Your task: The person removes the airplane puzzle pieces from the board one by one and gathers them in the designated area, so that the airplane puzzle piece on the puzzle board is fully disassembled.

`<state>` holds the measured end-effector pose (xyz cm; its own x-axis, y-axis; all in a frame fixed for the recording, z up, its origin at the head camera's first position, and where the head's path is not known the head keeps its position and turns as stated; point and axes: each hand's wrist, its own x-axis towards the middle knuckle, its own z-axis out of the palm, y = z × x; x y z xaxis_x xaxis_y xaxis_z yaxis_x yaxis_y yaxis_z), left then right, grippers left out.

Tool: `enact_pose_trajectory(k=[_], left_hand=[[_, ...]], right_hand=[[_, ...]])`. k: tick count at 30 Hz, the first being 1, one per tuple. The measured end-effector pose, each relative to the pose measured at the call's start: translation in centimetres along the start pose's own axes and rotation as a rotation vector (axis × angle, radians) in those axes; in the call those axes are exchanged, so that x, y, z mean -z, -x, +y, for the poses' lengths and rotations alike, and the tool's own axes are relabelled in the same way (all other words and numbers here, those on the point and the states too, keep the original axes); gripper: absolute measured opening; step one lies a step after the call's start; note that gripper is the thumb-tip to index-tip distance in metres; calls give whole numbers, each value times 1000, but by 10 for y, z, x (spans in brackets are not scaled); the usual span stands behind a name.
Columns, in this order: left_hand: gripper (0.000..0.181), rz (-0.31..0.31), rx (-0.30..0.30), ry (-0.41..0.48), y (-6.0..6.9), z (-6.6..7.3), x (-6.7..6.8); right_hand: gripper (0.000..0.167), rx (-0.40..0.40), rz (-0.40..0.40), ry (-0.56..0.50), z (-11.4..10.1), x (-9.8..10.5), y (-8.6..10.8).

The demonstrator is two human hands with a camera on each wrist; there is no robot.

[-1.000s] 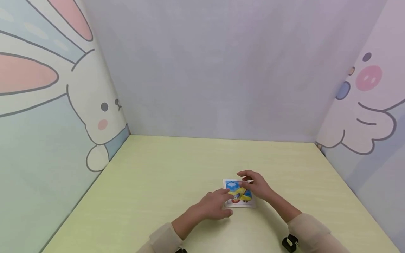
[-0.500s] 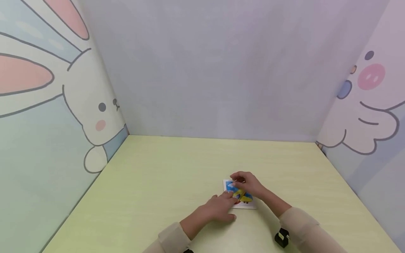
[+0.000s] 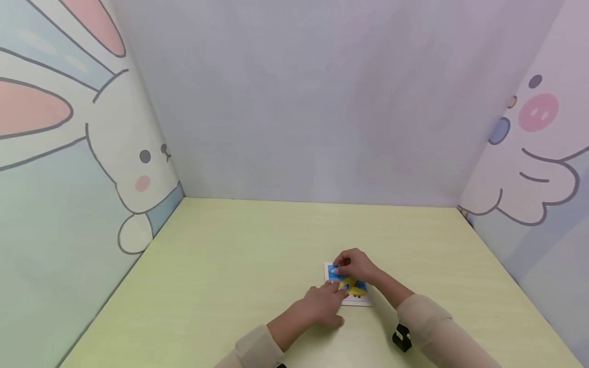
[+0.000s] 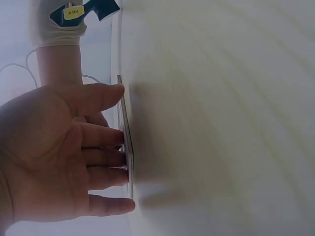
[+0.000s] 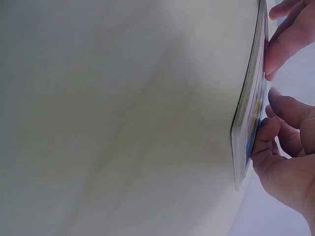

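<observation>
A square picture board (image 3: 357, 300) with a white border and a blue and yellow picture lies flat on the table. My left hand (image 3: 321, 305) rests on its lower left part, fingers straight; in the left wrist view the fingertips of my left hand (image 4: 54, 157) touch the board (image 4: 129, 147). At the upper part, my right hand (image 3: 359, 265) has its thumb and fingers bent close together over the picture. The right wrist view shows my right hand (image 5: 290, 157) touching the board (image 5: 240, 132) near one end; whether it pinches anything is hidden.
The pale yellow table (image 3: 239, 245) stretches out around the board. A grey wall (image 3: 294, 102) stands behind it, with a rabbit-printed wall (image 3: 55, 220) at the left and another cartoon-printed wall (image 3: 552, 184) at the right.
My right hand has moved left over the board, its thumb and fingers drawing closer together. My left hand has shifted slightly right and now covers more of the lower left picture.
</observation>
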<state>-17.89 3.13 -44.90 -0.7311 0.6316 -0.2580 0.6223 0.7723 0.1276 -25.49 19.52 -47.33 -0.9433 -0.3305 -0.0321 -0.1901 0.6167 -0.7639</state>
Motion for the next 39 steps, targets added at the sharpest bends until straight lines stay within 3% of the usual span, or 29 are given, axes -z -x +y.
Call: enact_pose_trajectory(k=[9,19,27,39], left_hand=[[66,-23,-4,-35,1,0,6],[70,-39,-35,45,1,-7,4],[75,-39,-36,29,4,-8,4],[75,-39,-34,37,2,-9,1]], right_hand=[[8,-56,4,12,0,-4,-6],[10,-114,-31,-30,-3,0,-8],[11,-136,-30,-35,-3,-1,-9],[9,-94,-45,-132,2,-1,-7]])
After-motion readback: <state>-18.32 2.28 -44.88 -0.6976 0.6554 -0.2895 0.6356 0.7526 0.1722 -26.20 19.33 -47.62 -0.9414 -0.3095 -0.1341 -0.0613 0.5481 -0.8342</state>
